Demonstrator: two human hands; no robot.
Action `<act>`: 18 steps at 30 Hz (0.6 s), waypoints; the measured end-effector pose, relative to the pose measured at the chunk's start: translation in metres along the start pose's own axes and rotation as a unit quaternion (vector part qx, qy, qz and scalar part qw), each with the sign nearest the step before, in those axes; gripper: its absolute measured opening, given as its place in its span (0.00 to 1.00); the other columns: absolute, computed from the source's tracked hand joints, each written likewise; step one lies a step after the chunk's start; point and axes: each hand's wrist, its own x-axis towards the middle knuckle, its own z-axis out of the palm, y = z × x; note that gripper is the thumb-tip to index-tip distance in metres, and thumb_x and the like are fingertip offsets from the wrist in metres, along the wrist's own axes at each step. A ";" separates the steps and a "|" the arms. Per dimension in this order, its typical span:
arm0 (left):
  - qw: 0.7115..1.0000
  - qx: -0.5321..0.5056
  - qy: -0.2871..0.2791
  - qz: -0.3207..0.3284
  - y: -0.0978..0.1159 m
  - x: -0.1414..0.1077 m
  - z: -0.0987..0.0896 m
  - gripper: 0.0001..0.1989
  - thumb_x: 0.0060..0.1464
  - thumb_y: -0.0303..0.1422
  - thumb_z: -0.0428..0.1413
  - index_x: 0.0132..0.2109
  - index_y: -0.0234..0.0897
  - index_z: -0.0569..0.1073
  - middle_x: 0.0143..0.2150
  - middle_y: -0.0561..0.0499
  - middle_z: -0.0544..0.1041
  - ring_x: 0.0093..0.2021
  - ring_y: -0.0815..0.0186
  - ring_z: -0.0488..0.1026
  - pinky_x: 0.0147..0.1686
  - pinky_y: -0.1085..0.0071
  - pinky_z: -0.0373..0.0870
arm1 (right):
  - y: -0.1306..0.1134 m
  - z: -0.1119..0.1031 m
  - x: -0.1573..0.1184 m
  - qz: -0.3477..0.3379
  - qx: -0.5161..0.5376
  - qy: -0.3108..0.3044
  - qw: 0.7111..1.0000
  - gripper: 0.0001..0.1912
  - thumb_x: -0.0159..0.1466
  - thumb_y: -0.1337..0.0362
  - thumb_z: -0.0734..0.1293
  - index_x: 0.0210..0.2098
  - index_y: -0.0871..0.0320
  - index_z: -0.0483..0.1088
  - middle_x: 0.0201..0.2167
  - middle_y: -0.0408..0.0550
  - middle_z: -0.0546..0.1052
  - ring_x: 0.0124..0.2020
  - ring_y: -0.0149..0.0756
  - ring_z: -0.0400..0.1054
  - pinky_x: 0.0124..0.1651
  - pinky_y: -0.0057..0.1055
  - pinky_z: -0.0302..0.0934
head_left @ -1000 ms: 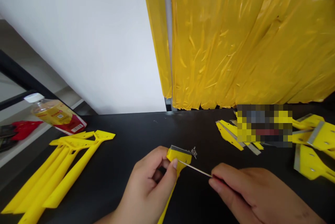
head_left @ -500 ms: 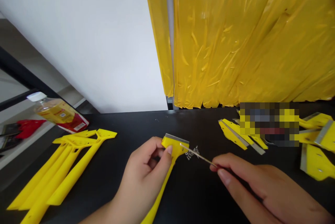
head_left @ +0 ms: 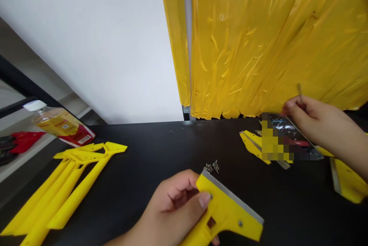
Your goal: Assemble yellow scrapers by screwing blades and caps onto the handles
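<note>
**While left hand clamps yellow scraper, right hand pinches thin metal rod**

Hands well apart. Left is at bottom centre, fingers wrapped round the scraper head, thumb pressed on its face beside a screw. Scraper is tilted, off the worktop, with its steel blade along the upper edge and a second screw near the blade's right end. Right is at right of frame, raised against yellow plastic sheeting, rod held upright between fingertips; rod tip too small to read. Small silver screws sit on the worktop just above the blade's left end. Pile of yellow scraper handles lies lower left. More bladed scrapers lie right of centre, by a pixelated patch; contents can't be made out. Plastic bottle of yellow liquid lies at left edge of worktop.
</note>
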 end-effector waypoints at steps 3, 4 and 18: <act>1.000 -0.018 -0.015 -0.012 -0.002 0.001 -0.002 0.15 0.56 0.41 0.70 0.38 0.35 0.77 0.28 0.53 0.80 0.27 0.69 0.81 0.30 0.73 0.81 | 0.021 0.008 0.012 0.006 -0.054 -0.047 0.997 0.13 0.70 0.61 0.60 0.52 0.49 0.70 0.46 0.48 0.84 0.45 0.47 0.77 0.42 0.37 0.62; 1.000 -0.018 -0.018 -0.018 -0.003 0.002 -0.003 0.15 0.56 0.41 0.70 0.38 0.35 0.77 0.29 0.53 0.81 0.27 0.68 0.81 0.29 0.74 0.80 | 0.024 0.011 0.013 0.006 -0.067 -0.057 0.996 0.14 0.70 0.61 0.60 0.53 0.49 0.69 0.48 0.48 0.84 0.47 0.48 0.77 0.43 0.37 0.62; 0.999 -0.015 -0.042 -0.030 -0.008 0.006 -0.009 0.15 0.58 0.41 0.69 0.40 0.34 0.77 0.32 0.51 0.83 0.28 0.70 0.80 0.31 0.72 0.81 | 0.026 0.022 0.017 0.008 -0.136 -0.105 0.985 0.19 0.66 0.58 0.56 0.51 0.54 0.71 0.47 0.55 0.84 0.46 0.52 0.80 0.47 0.40 0.69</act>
